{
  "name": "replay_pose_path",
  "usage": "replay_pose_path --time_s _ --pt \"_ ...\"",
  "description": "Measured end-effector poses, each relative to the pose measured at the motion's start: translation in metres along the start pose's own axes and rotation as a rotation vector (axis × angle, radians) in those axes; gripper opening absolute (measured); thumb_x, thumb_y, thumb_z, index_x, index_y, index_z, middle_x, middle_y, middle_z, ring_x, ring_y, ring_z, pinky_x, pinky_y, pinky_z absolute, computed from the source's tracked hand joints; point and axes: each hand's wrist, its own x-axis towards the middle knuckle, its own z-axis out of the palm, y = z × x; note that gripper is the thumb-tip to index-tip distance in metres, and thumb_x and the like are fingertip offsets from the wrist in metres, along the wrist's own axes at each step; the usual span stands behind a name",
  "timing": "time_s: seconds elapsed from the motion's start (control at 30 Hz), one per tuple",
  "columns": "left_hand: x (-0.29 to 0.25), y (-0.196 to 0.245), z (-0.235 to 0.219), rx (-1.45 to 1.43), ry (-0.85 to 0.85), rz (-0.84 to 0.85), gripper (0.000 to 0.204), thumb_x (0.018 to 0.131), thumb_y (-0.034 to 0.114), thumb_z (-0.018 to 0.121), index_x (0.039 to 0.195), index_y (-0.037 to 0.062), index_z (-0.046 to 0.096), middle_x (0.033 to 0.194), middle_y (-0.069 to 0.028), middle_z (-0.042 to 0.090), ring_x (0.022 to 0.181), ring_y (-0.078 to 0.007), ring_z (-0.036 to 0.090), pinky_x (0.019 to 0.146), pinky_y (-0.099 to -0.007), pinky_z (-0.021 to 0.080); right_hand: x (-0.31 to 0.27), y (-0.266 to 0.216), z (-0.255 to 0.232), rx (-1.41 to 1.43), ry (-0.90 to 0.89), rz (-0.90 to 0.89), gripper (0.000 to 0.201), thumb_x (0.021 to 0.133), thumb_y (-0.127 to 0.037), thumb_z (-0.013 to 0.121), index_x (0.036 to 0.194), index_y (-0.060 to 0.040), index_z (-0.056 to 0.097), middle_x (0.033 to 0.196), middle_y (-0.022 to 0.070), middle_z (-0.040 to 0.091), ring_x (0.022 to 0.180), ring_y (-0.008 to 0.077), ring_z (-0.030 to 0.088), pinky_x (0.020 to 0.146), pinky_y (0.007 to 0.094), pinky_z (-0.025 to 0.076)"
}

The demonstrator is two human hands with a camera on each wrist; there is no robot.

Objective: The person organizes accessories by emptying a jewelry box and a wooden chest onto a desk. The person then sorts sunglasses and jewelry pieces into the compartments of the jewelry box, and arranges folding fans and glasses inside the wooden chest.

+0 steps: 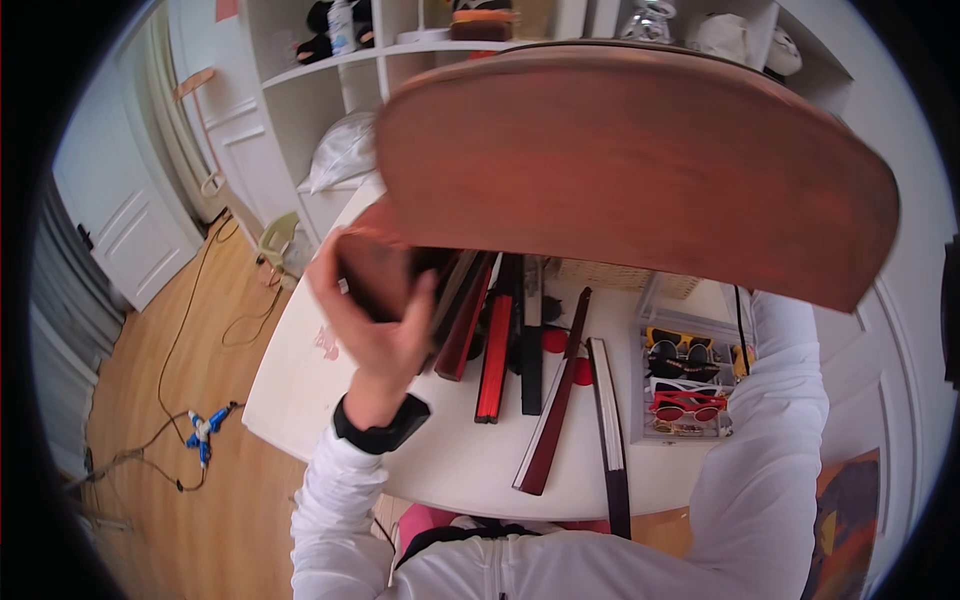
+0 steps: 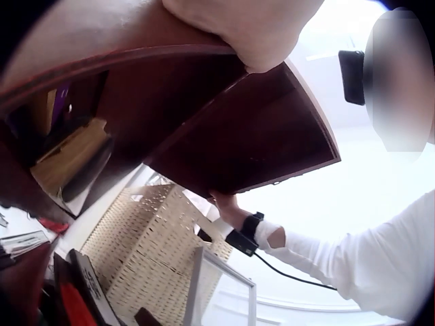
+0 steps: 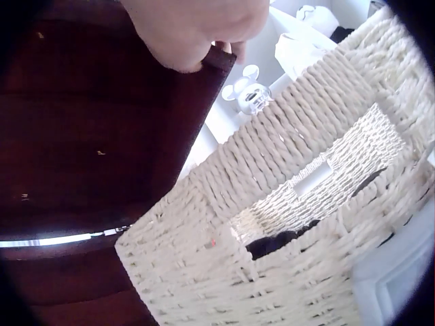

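Note:
A reddish-brown wooden chest (image 2: 41, 81) with a curved outline is tilted over the table, its lid (image 1: 640, 170) swung open. My left hand (image 1: 370, 335) grips the chest's end, thumb on the near side. In the left wrist view, a tan flat thing (image 2: 71, 156) shows inside it. My right hand (image 3: 200, 30) pinches a corner of the lid, and the lid hides that hand in the head view. Along the hinge, a bright gap parts the lid from the body. Below lie several folded fans, among them a black-and-red fan (image 1: 492, 360) and a brown-and-white fan (image 1: 550, 420).
A cream woven basket (image 3: 299, 272) stands close by my right hand. On the white table (image 1: 440, 470), a case (image 1: 640, 425) holds several sunglasses (image 1: 690, 405). White shelves (image 1: 310, 110) rise behind. Cables and a blue-and-white plug block (image 1: 205, 430) lie on the floor at left.

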Motion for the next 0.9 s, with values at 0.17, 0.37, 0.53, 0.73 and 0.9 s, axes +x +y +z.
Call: replay_pose_path --time_s 0.17,0.37,0.53,0.73,0.9 --pt "0.013 -0.021 0.008 -0.051 0.042 0.007 0.075 0.066 0.004 0.075 0.127 -0.0024 0.033 0.117 -0.0165 0.043 0.108 -0.0298 0.045 0.094 -0.0377 0.035 0.012 0.005 -0.040 -0.119 -0.020 -0.123 0.034 0.088 -0.027 0.054 0.109 -0.0002 0.057 0.103 0.0116 0.059 0.091 0.0208 0.057 0.080 0.0306 0.046" --pt "0.030 -0.011 0.013 0.046 0.050 0.217 0.075 0.065 0.004 0.076 0.128 -0.0002 0.035 0.114 -0.0159 0.045 0.105 -0.0282 0.047 0.092 -0.0370 0.036 0.015 -0.014 -0.034 -0.147 -0.036 -0.264 0.034 0.088 -0.028 0.054 0.108 -0.0005 0.057 0.101 0.0121 0.059 0.088 0.0209 0.058 0.078 0.0303 0.046" --pt "0.022 -0.037 0.009 -0.032 0.077 0.083 0.070 0.069 0.002 0.073 0.127 -0.0012 0.035 0.117 -0.0152 0.045 0.107 -0.0268 0.047 0.094 -0.0361 0.035 0.009 -0.020 -0.050 -0.265 -0.033 -0.344 0.034 0.087 -0.028 0.055 0.108 -0.0006 0.057 0.099 0.0125 0.059 0.085 0.0209 0.058 0.076 0.0301 0.046" --pt "0.024 -0.047 -0.007 0.011 0.155 -0.006 0.051 0.086 0.006 0.060 0.129 -0.0027 0.034 0.122 -0.0143 0.048 0.113 -0.0222 0.047 0.098 -0.0324 0.034 0.002 -0.006 -0.059 -0.342 -0.071 -0.423 0.034 0.087 -0.029 0.056 0.107 -0.0008 0.057 0.097 0.0130 0.060 0.082 0.0210 0.058 0.074 0.0298 0.046" --pt "0.034 -0.064 -0.035 -0.172 0.253 -0.264 0.049 0.089 0.009 0.056 0.132 0.0023 0.032 0.111 -0.0113 0.053 0.104 -0.0173 0.051 0.088 -0.0287 0.040 0.056 -0.006 0.028 -0.424 -0.092 -0.514 0.035 0.086 -0.029 0.057 0.106 -0.0010 0.057 0.095 0.0135 0.060 0.080 0.0210 0.059 0.072 0.0295 0.046"
